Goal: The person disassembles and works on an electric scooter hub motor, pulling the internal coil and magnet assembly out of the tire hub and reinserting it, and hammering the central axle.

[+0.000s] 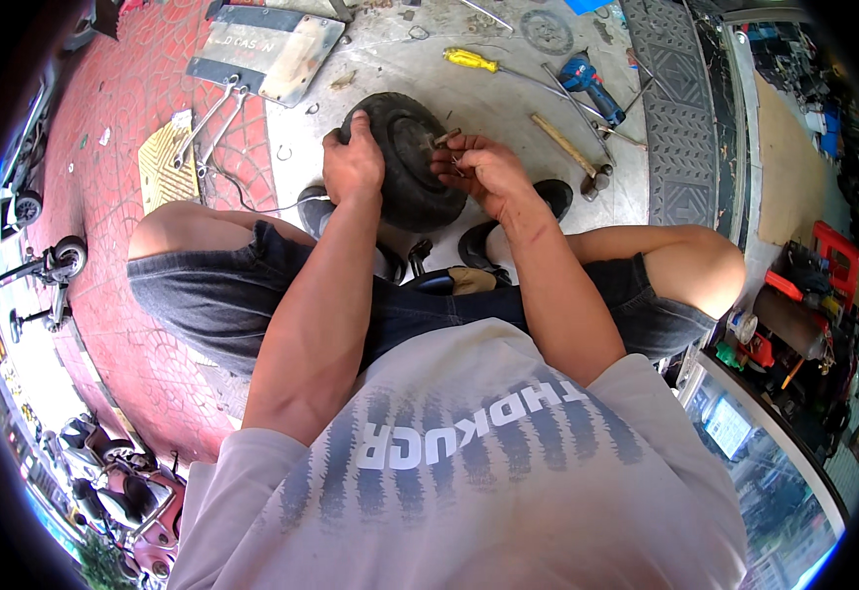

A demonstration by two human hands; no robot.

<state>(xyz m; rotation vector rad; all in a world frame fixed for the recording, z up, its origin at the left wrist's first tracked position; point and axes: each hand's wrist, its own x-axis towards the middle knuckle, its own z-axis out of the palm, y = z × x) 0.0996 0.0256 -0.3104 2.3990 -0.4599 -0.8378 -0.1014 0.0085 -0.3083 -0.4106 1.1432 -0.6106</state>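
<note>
A small black rubber tyre on a wheel (412,189) stands tilted on the concrete between my shoes. My left hand (354,165) grips its left edge, thumb on top and fingers out of sight behind the rubber. At the wheel's right side, my right hand (486,172) is closed in a pinch. A short brownish stub (448,136) shows at its fingertips, too small to name, and I cannot tell whether it is fixed to the wheel.
Beyond the wheel lie a yellow-handled screwdriver (472,60), a blue power drill (590,84), a wooden-handled hammer (562,144) and metal rods. Left are two wrenches (215,123), a flat metal plate (277,51) and a yellow textured block (166,169). A glass case (759,447) stands right.
</note>
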